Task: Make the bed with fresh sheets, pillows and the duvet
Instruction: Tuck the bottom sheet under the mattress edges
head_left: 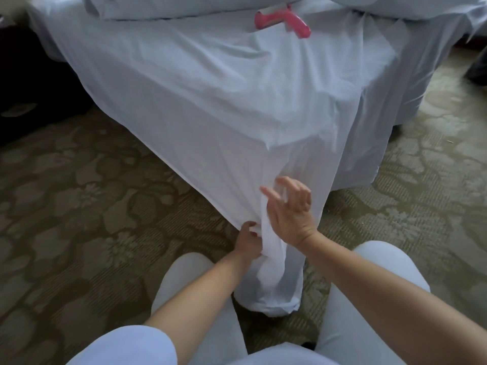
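A white sheet (200, 83) covers the bed and hangs over its near corner down to the floor. My left hand (247, 243) grips a gathered fold of the sheet low at that corner. My right hand (290, 206) is just above and to the right, fingers spread, resting against the hanging fold. A loose tail of sheet (274, 291) lies bunched on the carpet between my knees. White pillows or a folded duvet (184, 6) lie at the far end of the bed.
A pink tool (282, 21) lies on the sheet near the far end. Patterned carpet (79, 206) surrounds the bed. A dark piece of furniture (21, 83) stands at left. My knees in pale trousers (374, 285) are on the floor by the corner.
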Motion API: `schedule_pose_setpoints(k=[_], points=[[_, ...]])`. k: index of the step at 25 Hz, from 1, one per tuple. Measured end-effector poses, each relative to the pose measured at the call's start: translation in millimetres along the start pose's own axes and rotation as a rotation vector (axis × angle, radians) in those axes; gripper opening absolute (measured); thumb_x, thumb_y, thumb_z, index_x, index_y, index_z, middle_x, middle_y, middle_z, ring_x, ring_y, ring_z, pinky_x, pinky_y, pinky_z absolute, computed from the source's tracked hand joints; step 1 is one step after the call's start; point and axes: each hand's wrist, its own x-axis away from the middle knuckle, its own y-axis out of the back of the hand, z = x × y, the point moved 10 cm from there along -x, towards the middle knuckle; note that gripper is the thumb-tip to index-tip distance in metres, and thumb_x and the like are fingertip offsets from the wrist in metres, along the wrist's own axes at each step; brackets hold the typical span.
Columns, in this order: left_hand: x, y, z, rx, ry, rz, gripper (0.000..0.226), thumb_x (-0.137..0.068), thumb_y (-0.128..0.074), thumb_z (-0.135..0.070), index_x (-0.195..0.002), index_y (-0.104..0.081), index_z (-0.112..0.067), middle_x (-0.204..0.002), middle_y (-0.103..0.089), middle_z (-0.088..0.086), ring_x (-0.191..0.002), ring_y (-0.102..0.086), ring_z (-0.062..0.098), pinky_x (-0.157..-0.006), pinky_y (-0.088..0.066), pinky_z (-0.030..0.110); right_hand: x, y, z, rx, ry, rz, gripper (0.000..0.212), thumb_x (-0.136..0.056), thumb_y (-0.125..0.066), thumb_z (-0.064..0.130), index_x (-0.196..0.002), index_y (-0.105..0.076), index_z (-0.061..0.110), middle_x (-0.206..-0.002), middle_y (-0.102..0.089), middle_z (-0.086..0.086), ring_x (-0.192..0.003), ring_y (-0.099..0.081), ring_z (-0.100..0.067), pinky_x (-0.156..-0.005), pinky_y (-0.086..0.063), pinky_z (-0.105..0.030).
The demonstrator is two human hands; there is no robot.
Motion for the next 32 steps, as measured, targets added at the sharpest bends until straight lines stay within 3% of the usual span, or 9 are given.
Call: schedule_pose_setpoints(k=[4, 7, 9, 14, 16, 19, 24, 28, 32], points=[[-14.6, 17.9, -13.0, -0.094, -0.097, -0.116, 0.034, -0.091, -0.055, -0.004, -0.124, -0.055, -0.01, -0.121, -0.056, 0.007, -0.103, -0.056, 0.023, -0.086, -0.048, 0.03, 32.1, -59.8, -10.1, 0.228, 0.347, 0.454, 0.028, -0.075, -0.041, 0.011, -0.086, -0.067, 0.014, -0.116, -0.045, -0.006, -0.101, -0.051, -0.03, -0.081, -0.042, -0.035], [-20.0, 54.9, -27.3, 0.039, -0.16, -0.314, 0.031, -0.088, -0.051, 0.004, -0.116, -0.062, -0.007, -0.113, -0.058, 0.004, -0.098, -0.052, 0.016, -0.083, -0.042, 0.023, 72.2, -94.8, -43.2, 0.139, 0.057, 0.977, 0.042, -0.088, -0.039, 0.001, -0.125, -0.058, 0.007, -0.139, -0.042, -0.007, -0.116, -0.049, -0.035, -0.091, -0.045, -0.038], [-21.3, 53.2, -41.9, 0.064, -0.249, -0.287, 0.036, -0.086, -0.047, 0.009, -0.113, -0.063, -0.008, -0.112, -0.06, 0.003, -0.102, -0.055, 0.017, -0.089, -0.044, 0.025, 79.8, -97.6, -53.9, 0.019, -0.185, 1.096, 0.051, -0.094, -0.035, 0.003, -0.142, -0.042, 0.017, -0.15, -0.034, 0.002, -0.127, -0.041, -0.031, -0.096, -0.04, -0.034], [-37.5, 18.8, -35.9, 0.158, -0.156, -0.063, 0.019, -0.089, -0.052, 0.004, -0.089, -0.065, -0.009, -0.091, -0.063, 0.004, -0.09, -0.058, 0.018, -0.08, -0.049, 0.021, 80.1, -91.6, -90.5, -0.268, -0.956, 0.837, 0.04, -0.096, -0.038, 0.01, -0.118, -0.067, 0.027, -0.132, -0.057, 0.004, -0.115, -0.053, -0.023, -0.084, -0.041, -0.025], [-40.8, 4.5, -30.4, 0.471, -0.028, 0.054, 0.013, -0.093, -0.048, 0.003, -0.092, -0.061, -0.001, -0.091, -0.059, 0.01, -0.091, -0.054, 0.019, -0.071, -0.051, 0.017, 95.7, -92.2, -95.7, -0.327, -1.264, 0.782, 0.03, -0.095, -0.048, 0.021, -0.116, -0.068, 0.024, -0.125, -0.061, 0.002, -0.113, -0.052, -0.026, -0.089, -0.036, -0.027], [-32.7, -17.6, -37.2, 0.951, 0.114, 0.205, 0.019, -0.091, -0.04, -0.007, -0.089, -0.058, -0.006, -0.093, -0.057, 0.011, -0.092, -0.053, 0.022, -0.092, -0.043, 0.027, 110.2, -103.3, -79.1, -0.887, -1.693, 0.554, 0.027, -0.093, -0.054, 0.01, -0.119, -0.062, 0.005, -0.105, -0.066, -0.012, -0.093, -0.06, -0.024, -0.084, -0.048, -0.031], [-36.1, -26.8, -57.4, 1.201, 0.168, 0.265, 0.037, -0.086, -0.034, -0.021, -0.111, -0.055, -0.002, -0.122, -0.052, 0.019, -0.12, -0.048, 0.036, -0.107, -0.037, 0.041, 101.7, -96.9, -75.7, -0.993, -1.8, 0.404, 0.016, -0.096, -0.046, 0.006, -0.104, -0.059, 0.011, -0.077, -0.06, -0.003, -0.068, -0.055, -0.014, -0.052, -0.044, -0.019], [-27.6, -9.4, -55.1, 1.005, 0.167, 0.256, 0.044, -0.09, -0.035, -0.02, -0.126, -0.045, 0.002, -0.128, -0.051, 0.021, -0.123, -0.047, 0.034, -0.11, -0.036, 0.041, 108.5, -93.5, -85.4, -0.795, -1.733, 0.462, 0.022, -0.091, -0.055, 0.019, -0.112, -0.061, 0.017, -0.114, -0.061, -0.012, -0.104, -0.056, -0.032, -0.095, -0.046, -0.041], [-25.7, 21.5, -41.9, 0.723, 0.086, 0.084, 0.019, -0.093, -0.038, -0.013, -0.096, -0.056, -0.008, -0.101, -0.057, 0.01, -0.092, -0.056, 0.023, -0.094, -0.043, 0.031, 134.3, -33.5, -95.6, -0.324, -1.829, 0.167, 0.029, -0.094, -0.047, 0.027, -0.116, -0.066, 0.024, -0.131, -0.043, -0.007, -0.115, -0.043, -0.034, -0.101, -0.037, -0.039]])
